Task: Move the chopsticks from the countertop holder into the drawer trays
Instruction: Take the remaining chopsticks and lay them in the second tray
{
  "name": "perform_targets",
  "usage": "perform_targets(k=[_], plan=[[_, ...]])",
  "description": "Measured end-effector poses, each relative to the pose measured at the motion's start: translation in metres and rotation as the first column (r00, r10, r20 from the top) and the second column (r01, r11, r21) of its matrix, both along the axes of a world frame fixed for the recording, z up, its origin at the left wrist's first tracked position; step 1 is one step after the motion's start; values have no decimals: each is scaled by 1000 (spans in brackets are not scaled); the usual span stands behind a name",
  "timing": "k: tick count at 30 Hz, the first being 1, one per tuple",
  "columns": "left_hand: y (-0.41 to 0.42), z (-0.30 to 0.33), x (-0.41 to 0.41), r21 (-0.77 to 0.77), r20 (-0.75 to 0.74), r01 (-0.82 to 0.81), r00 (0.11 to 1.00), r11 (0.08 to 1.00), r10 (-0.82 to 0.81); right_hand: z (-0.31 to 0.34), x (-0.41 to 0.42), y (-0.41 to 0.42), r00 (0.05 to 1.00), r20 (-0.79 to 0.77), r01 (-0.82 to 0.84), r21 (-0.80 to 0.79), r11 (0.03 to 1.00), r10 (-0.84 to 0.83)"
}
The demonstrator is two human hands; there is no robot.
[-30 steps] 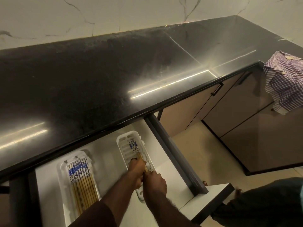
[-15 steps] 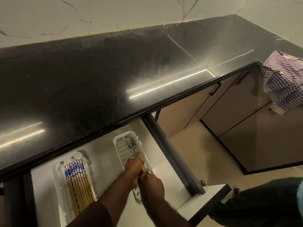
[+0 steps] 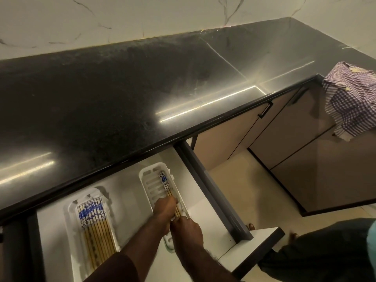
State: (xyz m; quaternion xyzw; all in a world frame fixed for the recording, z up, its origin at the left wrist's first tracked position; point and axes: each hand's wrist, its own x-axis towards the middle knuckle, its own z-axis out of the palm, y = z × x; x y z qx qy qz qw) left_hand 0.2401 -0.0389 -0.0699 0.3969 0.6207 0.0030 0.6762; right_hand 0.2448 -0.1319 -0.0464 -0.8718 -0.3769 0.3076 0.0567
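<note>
**Head view: a few chopsticks being laid into the right-hand drawer tray**

Head camera looks down past a black countertop (image 3: pixel 122 102) into an open white drawer (image 3: pixel 126 192). Two white slotted trays lie in it, well apart. The left tray (image 3: pixel 70 212) already holds a neat row of chopsticks (image 3: pixel 95 226), patterned blue-and-white ends toward the counter, bamboo tips toward the person. In the right tray (image 3: pixel 146 180) a small bundle of chopsticks (image 3: pixel 165 184) lies along the tray's right side.

Both hands meet over the middle of that tray. The left hand (image 3: pixel 164 208) has its fingers curled over the bamboo shafts, and the right hand (image 3: pixel 188 231) is curled just behind it toward the thin tips; how tightly the right one pinches them cannot be told, as the knuckles hide the fingertips. No countertop holder is in sight.

As a judgement: these sticks are light, stiff and slender, so weight is no concern, but they are smooth and round and will roll or fan apart if released unevenly. Taking hold across the bundle near the middle, with a second hold near the tips, keeps them parallel. Letting go low in the tray, against its side wall, should stop them scattering. They look sturdy, though the thin tips could catch in the tray's slots.

A purple checked cloth (image 3: pixel 350 98) hangs over the counter's far right edge.
</note>
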Motion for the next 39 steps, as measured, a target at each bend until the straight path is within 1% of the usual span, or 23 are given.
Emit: perform_targets(k=[9, 15, 26, 30, 34, 36, 39], plan=[[-2, 6, -2, -12, 1, 7, 1000, 1000, -7, -1, -1, -2, 1000, -21, 11, -6, 1000, -12], [-3, 12, -3, -28, 2, 18, 1000, 999, -18, 5, 1, -5, 998, 11, -53, -22, 998, 54], [-4, 17, -9, -51, 34, 27, 999, 998, -25, 15, 2, -9, 997, 13, -78, 6, 997, 78], [-4, 26, -12, -17, 59, 29, 998, 999, -28, 20, 3, -11, 998, 47, -46, 51, 998, 44], [-4, 41, -19, -12, 78, 65, 995, 998, -64, 28, 6, -8, 995, 97, 7, 96, 995, -16], [-6, 51, -23, 4, 97, 53, 994, 999, -53, 36, 8, -6, 987, 149, 39, 123, 992, -58], [-8, 67, -32, 6, 153, 12, 988, 1000, -12, 51, 8, -7, 979, 175, 72, 173, 982, -103]])
